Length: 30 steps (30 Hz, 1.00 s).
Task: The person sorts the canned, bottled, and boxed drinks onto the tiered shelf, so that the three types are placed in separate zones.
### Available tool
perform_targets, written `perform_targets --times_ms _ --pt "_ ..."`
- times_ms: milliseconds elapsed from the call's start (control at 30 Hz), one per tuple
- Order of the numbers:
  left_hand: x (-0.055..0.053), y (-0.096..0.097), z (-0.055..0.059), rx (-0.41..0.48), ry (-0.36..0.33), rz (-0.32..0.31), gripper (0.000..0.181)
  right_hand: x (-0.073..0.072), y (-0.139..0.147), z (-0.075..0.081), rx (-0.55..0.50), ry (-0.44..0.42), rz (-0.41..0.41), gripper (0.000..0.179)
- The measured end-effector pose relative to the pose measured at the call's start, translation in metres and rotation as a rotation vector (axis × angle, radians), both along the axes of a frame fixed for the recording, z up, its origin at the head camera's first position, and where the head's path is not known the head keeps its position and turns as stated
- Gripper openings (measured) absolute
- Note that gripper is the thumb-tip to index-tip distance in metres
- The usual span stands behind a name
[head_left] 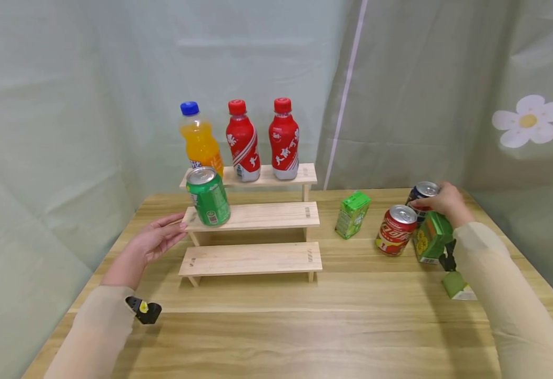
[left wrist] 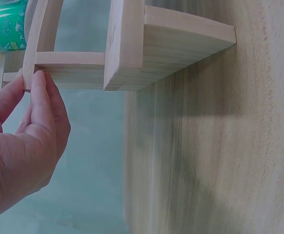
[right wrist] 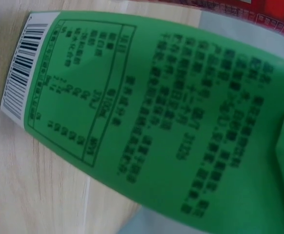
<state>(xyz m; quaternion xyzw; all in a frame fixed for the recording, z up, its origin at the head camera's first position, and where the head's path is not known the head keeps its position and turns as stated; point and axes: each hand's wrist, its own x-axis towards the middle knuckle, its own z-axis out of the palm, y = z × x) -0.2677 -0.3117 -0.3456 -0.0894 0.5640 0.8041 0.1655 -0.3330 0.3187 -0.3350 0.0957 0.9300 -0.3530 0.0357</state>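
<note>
My left hand (head_left: 155,239) pinches the left end of the middle step of a three-step wooden rack (head_left: 267,216). The left wrist view shows the thumb above and fingers (left wrist: 43,105) below that board (left wrist: 30,53). A green can (head_left: 208,197) stands on the same step, just beside these fingertips. At the far right of the table, my right hand (head_left: 446,202) grips a dark can (head_left: 414,200) near its top. A red can (head_left: 396,231) and a green drink carton (head_left: 432,237) stand in front of it. This carton (right wrist: 146,112) fills most of the right wrist view, where the right hand is hidden.
On the top step stand an orange soda bottle (head_left: 202,142) and two red bottles (head_left: 243,145). A small light-green carton (head_left: 353,215) is right of the rack. Another green carton (head_left: 457,287) lies under the right forearm. Curtains (head_left: 267,47) hang behind the wooden table (head_left: 276,331).
</note>
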Motion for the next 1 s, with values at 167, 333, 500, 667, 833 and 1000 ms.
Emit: perform_targets --times_ms 167,333,500,667,833,1000 --pt "0.000 0.000 0.000 -0.007 0.000 0.003 0.029 0.001 -0.001 -0.003 0.018 0.000 -0.014 0.077" --pt "0.000 0.000 -0.002 -0.011 0.004 0.006 0.030 0.001 -0.004 -0.003 0.068 0.032 -0.024 0.078" --pt "0.000 -0.001 -0.001 -0.009 0.010 0.008 0.031 -0.001 -0.009 0.000 0.105 0.103 -0.035 0.079" --pt "0.001 -0.001 -0.001 -0.008 0.029 -0.001 0.031 0.000 -0.013 0.003 0.058 0.190 -0.069 0.080" --pt "0.000 -0.001 -0.001 -0.008 0.042 -0.005 0.031 0.000 -0.016 0.004 -0.013 0.250 -0.092 0.081" --pt "0.000 0.000 -0.001 -0.036 0.031 0.001 0.030 0.000 -0.020 0.009 -0.037 0.281 -0.115 0.084"
